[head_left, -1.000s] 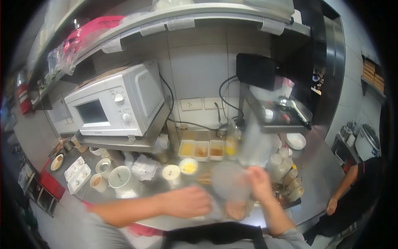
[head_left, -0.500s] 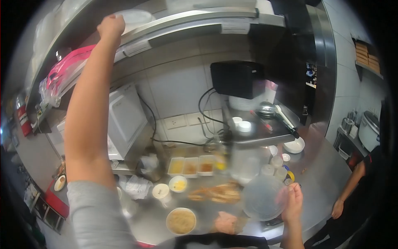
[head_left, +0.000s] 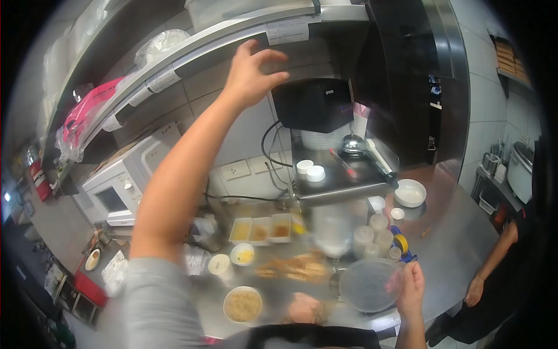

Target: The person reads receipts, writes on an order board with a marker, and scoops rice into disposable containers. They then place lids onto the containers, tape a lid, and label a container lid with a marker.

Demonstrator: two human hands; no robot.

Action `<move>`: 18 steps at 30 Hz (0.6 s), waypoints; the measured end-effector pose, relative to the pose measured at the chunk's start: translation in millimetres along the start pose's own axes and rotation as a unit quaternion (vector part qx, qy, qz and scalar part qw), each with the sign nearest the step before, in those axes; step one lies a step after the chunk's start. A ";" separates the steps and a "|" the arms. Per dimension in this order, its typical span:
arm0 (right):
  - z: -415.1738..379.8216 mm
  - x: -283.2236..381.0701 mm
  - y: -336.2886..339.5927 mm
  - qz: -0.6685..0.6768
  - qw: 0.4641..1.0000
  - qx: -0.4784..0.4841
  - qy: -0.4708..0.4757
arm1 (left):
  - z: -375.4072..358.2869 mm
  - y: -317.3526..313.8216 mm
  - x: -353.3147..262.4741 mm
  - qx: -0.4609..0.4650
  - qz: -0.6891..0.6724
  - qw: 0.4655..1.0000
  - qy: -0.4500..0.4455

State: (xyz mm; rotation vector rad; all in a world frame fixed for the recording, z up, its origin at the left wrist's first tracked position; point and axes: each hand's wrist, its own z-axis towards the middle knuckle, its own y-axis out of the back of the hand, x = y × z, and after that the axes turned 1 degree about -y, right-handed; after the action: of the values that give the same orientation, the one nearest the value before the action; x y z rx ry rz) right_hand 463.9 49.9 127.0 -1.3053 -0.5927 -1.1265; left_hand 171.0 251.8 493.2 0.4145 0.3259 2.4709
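My left hand (head_left: 256, 72) is raised in front of the overhead shelf (head_left: 215, 36), fingers apart, holding nothing. The black printer (head_left: 314, 104) is the thing nearest below it. Low on the right, my right hand (head_left: 411, 285) pinches the edge of a translucent round plastic lid (head_left: 369, 286), held over the steel counter. To the left of the lid are a blurred pinkish piece of food (head_left: 305, 308) and a bowl of beige food (head_left: 243, 304). Behind these lie brown folded pieces (head_left: 296, 266) that I cannot name.
White tubs of seasonings (head_left: 260, 231) stand near a small yellow-filled bowl (head_left: 242, 254) and a white cup (head_left: 221, 265). Several clear bottles (head_left: 372, 238) and a tape dispenser (head_left: 402, 244) are beyond the lid. A co-worker's arm (head_left: 494, 262) is at the right; a microwave (head_left: 125, 180) stands left.
My left hand has come away from the plastic-wrapped white items on the shelf, moving right and down, and its fingers have spread. My right hand keeps the lid in nearly the same place.
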 end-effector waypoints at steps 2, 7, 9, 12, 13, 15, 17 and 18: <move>-6.1 -2.9 4.9 -0.009 1.000 0.009 -0.005 | 11.8 -15.0 -7.7 -0.021 -0.114 0.988 0.104; -24.6 -17.9 17.7 -0.007 1.000 0.018 -0.024 | 19.1 -18.7 -12.4 -0.036 -0.380 0.892 0.241; -31.0 -17.9 18.9 -0.015 0.999 0.022 -0.037 | 13.9 -14.0 -10.2 -0.034 -0.403 0.886 0.224; -36.2 -19.0 16.5 -0.029 0.998 0.031 -0.046 | 7.8 -7.1 -8.1 -0.028 -0.407 0.882 0.238; -37.2 -20.9 16.4 -0.036 0.998 0.035 -0.045 | 5.0 -3.7 -8.2 -0.026 -0.407 0.883 0.234; -40.7 -22.9 9.1 -0.049 0.997 0.028 -0.048 | -4.0 2.3 -6.9 -0.022 -0.408 0.884 0.229; -45.2 -20.4 -5.2 -0.068 0.996 0.007 -0.064 | -24.0 13.8 -12.4 -0.006 -0.397 0.898 0.191; -48.2 -20.0 -10.7 -0.074 0.996 0.013 -0.055 | -41.5 22.4 -14.7 0.016 -0.366 0.914 0.174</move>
State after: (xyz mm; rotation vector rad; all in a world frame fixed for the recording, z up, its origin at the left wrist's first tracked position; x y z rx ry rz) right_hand 435.1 11.8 103.4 -1.3246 -0.7949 -1.1688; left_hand 155.3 219.7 459.1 -0.1392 0.5507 1.7813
